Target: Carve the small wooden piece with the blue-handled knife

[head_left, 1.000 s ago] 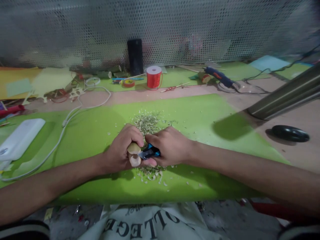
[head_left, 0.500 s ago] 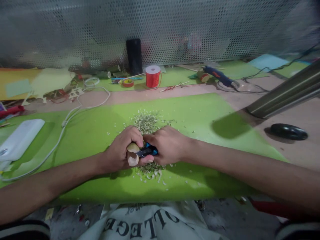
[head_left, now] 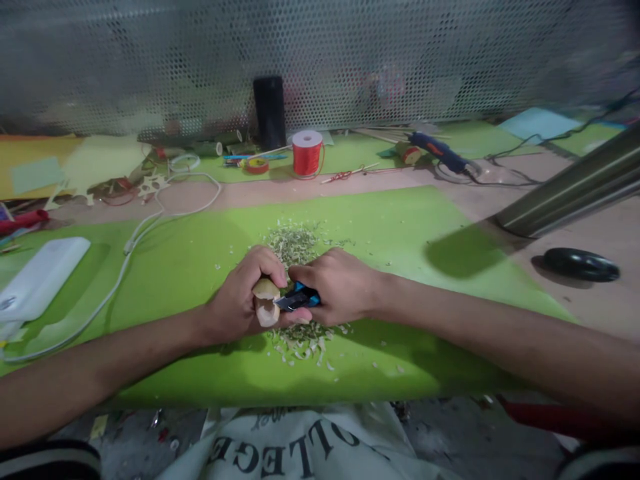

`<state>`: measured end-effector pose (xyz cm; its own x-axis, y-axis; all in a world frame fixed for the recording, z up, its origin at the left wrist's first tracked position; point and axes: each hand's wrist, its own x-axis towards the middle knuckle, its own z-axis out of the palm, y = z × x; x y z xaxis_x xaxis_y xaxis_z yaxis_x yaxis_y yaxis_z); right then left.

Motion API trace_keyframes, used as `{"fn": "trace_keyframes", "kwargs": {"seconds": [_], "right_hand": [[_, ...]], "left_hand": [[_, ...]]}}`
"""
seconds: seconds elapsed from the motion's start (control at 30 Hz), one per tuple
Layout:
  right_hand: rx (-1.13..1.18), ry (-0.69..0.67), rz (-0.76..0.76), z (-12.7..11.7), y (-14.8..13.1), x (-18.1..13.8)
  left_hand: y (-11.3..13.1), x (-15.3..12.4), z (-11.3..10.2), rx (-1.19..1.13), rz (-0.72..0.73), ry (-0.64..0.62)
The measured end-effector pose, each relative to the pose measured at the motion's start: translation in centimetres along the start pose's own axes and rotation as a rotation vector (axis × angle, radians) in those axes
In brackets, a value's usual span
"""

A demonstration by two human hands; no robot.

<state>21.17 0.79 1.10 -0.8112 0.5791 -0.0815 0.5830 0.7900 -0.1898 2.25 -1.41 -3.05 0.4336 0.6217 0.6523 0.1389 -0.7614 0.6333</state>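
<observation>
My left hand [head_left: 249, 293] is wrapped round a short hollow piece of bamboo [head_left: 267, 315], its open, notched end facing me. In my right hand [head_left: 345, 287] is a blue and black utility knife [head_left: 300, 298], closed in the fingers. The blade points left and meets the cut edge of the bamboo. Most of the knife's handle is hidden by the right fingers. Beneath both hands a heap of pale and greenish shavings [head_left: 295, 241] lies on a green mat [head_left: 175, 260].
At the back stand a spool of red cord [head_left: 307, 155] and a black phone [head_left: 269, 112]. A blue glue gun [head_left: 440, 152] lies back right, near a metal post [head_left: 565, 190] and a black oval object [head_left: 581, 265]. A white power bank [head_left: 43, 280] with a cable is at left.
The knife blade and right hand have shifted very slightly right against the bamboo. Both grips stay the same.
</observation>
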Motion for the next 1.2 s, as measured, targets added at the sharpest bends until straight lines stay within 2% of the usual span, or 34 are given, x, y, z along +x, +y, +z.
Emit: {"fn": "trace_keyframes", "kwargs": {"seconds": [0.17, 0.53, 0.87, 1.2], "right_hand": [[0.049, -0.04, -0.03, -0.2, -0.5, 0.0], [0.024, -0.049, 0.086, -0.6, -1.4, 0.1], [-0.002, -0.026, 0.168, -0.8, -1.7, 0.0], [-0.001, -0.048, 0.162, -0.8, -1.9, -0.1]], "left_hand": [[0.3, 0.0, 0.1, -0.017, 0.05, -0.002], [0.4, -0.6, 0.5, 0.079, 0.077, 0.08], [0.1, -0.8, 0.7, 0.047, 0.005, 0.107], [0.3, -0.7, 0.5, 0.102, 0.007, 0.007]]}}
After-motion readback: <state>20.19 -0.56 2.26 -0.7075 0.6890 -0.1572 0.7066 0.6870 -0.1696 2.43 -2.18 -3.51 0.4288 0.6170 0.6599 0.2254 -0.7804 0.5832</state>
